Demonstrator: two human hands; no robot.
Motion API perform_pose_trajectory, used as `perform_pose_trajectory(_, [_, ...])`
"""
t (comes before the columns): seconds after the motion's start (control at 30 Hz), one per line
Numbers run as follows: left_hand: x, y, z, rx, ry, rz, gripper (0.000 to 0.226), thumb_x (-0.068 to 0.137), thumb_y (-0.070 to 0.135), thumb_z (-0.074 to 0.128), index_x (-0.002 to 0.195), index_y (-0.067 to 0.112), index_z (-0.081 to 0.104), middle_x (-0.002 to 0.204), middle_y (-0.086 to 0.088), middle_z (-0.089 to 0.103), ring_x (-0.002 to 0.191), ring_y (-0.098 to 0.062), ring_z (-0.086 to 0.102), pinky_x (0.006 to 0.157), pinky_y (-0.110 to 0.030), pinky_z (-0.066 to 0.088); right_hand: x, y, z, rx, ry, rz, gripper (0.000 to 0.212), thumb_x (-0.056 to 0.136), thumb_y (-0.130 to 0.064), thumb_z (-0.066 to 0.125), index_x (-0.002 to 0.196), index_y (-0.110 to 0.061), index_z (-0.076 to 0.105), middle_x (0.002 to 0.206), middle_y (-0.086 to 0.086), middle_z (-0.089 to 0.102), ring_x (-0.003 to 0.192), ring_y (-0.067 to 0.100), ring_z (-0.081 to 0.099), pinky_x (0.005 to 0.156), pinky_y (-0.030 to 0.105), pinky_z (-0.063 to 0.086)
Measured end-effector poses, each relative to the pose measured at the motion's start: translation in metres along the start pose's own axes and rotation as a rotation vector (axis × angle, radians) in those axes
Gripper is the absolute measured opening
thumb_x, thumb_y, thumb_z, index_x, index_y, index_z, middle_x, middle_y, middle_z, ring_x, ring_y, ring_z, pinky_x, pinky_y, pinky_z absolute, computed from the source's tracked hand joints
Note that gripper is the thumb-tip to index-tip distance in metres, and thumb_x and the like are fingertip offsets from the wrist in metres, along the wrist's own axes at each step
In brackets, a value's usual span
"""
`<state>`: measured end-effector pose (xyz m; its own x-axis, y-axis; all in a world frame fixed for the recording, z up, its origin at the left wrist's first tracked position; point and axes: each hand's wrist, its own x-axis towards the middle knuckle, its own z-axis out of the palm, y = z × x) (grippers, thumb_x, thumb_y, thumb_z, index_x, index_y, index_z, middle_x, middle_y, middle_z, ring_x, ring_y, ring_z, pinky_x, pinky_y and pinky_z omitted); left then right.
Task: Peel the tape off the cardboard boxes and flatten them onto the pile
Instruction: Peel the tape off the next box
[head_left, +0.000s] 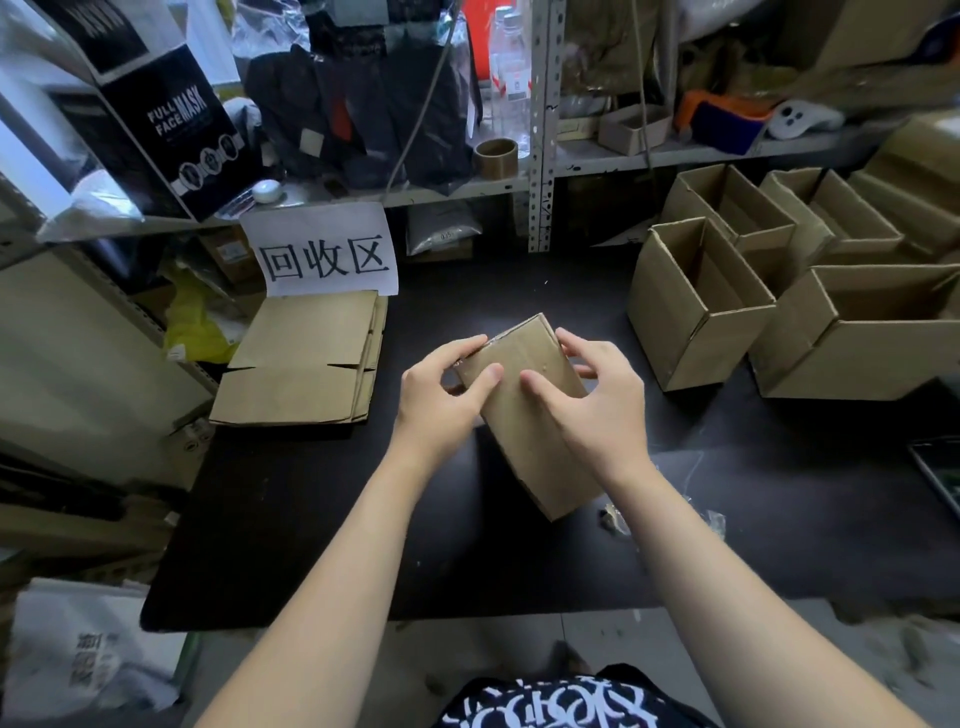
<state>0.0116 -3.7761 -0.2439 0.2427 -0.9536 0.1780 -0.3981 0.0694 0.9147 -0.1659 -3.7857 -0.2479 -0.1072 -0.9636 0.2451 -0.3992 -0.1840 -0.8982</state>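
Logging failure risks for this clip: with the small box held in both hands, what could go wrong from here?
1. The cardboard box sits tilted in the left hand and right hand over the black table; tugging tape may twist it loose.
2. Glossy tape on its far edge could tear into slivers.
3. Tape scraps by the right forearm might stick to the box.

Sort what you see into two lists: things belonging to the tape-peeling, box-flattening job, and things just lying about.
Job: held box, gripped by left hand and right hand; flattened pile; open boxes waiting at right.

Lying about: face mask box, tape roll, water bottles, yellow bag, white controller.
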Motion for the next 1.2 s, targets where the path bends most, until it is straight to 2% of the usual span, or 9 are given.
perform_pose_trajectory(0.13, [-0.005,-0.001,0.002,0.031,0.052,-0.030,0.020,0.091,0.029,0.077,0.109,0.024,0.079,0.102,0.017,0.075,0.099,0.004,0.066,0.094,-0.026,0.054,-0.003,-0.003,-0.006,-0.019,-0.044,0.100,0.046,0.081,-0.038,0.084,0.124,-0.029,0.072,0.109,-0.014,0.068,0.096,0.000,0.064,0.085,0.012,0.048])
perform_pose_trajectory(0.37, [-0.010,-0.009,0.002,0.046,0.070,-0.111,0.020,0.093,0.034,0.074,0.109,0.023,0.080,0.096,0.017,0.076,0.093,-0.002,0.070,0.088,-0.031,0.058,-0.011,0.002,0.001,-0.136,-0.063,0.072,0.044,0.090,-0.043,0.073,0.131,-0.028,0.068,0.129,-0.011,0.068,0.124,0.014,0.056,0.108,0.034,0.041])
perform_pose_trajectory(0.5, [-0.020,-0.017,0.000,0.143,0.224,-0.242,0.019,0.092,0.038,0.071,0.099,0.024,0.081,0.083,0.013,0.074,0.086,-0.009,0.069,0.073,-0.026,0.055,-0.020,0.001,0.008,-0.438,-0.145,-0.114,0.074,0.068,-0.081,0.063,0.126,-0.036,0.069,0.141,-0.010,0.058,0.132,0.017,0.045,0.112,0.042,0.030])
perform_pose_trajectory(0.6, [-0.033,-0.026,-0.004,0.130,0.291,-0.307,0.020,0.092,0.040,0.071,0.093,0.021,0.079,0.083,0.011,0.073,0.083,-0.002,0.067,0.069,-0.022,0.051,-0.024,0.005,0.009,-0.521,-0.255,-0.171,0.082,0.056,-0.090,0.054,0.117,-0.038,0.072,0.144,-0.008,0.054,0.135,0.018,0.038,0.119,0.049,0.017])
perform_pose_trajectory(0.7, [-0.040,-0.031,-0.010,0.111,0.268,-0.310,0.020,0.094,0.038,0.069,0.095,0.020,0.077,0.086,0.011,0.073,0.084,0.000,0.066,0.072,-0.021,0.053,-0.023,0.010,0.008,-0.538,-0.245,-0.209,0.070,0.061,-0.085,0.066,0.111,-0.038,0.075,0.135,-0.010,0.059,0.130,0.019,0.042,0.120,0.052,0.012])
perform_pose_trajectory(0.87, [-0.054,-0.033,-0.012,0.075,0.241,-0.294,0.012,0.094,0.037,0.071,0.096,0.025,0.074,0.085,0.013,0.071,0.080,0.009,0.065,0.066,-0.013,0.050,-0.020,0.025,0.010,-0.469,-0.141,-0.213,0.047,0.074,-0.055,0.083,0.109,-0.025,0.077,0.133,-0.009,0.065,0.134,0.016,0.049,0.120,0.052,0.017])
perform_pose_trajectory(0.97, [-0.059,-0.033,-0.011,0.061,0.233,-0.263,0.012,0.093,0.036,0.073,0.098,0.024,0.075,0.083,0.012,0.071,0.078,0.008,0.063,0.065,-0.011,0.050,-0.022,0.032,0.010,-0.403,-0.142,-0.193,0.045,0.077,-0.047,0.084,0.114,-0.022,0.076,0.136,-0.006,0.065,0.138,0.016,0.048,0.121,0.052,0.018])
perform_pose_trajectory(1.1, [-0.056,-0.034,-0.011,0.072,0.228,-0.245,0.010,0.090,0.035,0.076,0.095,0.026,0.075,0.079,0.011,0.071,0.075,0.002,0.064,0.067,-0.020,0.054,-0.022,0.038,0.006,-0.301,-0.183,-0.205,0.040,0.080,-0.037,0.085,0.114,-0.018,0.075,0.137,-0.002,0.065,0.141,0.018,0.047,0.125,0.055,0.008])
perform_pose_trajectory(1.2, [-0.048,-0.036,-0.015,0.056,0.154,-0.211,0.019,0.090,0.031,0.076,0.108,0.031,0.071,0.096,0.013,0.072,0.088,0.006,0.064,0.078,-0.019,0.053,-0.020,0.041,0.002,-0.255,-0.209,-0.203,0.042,0.081,-0.033,0.084,0.118,-0.016,0.074,0.138,-0.002,0.064,0.143,0.017,0.045,0.126,0.053,0.000])
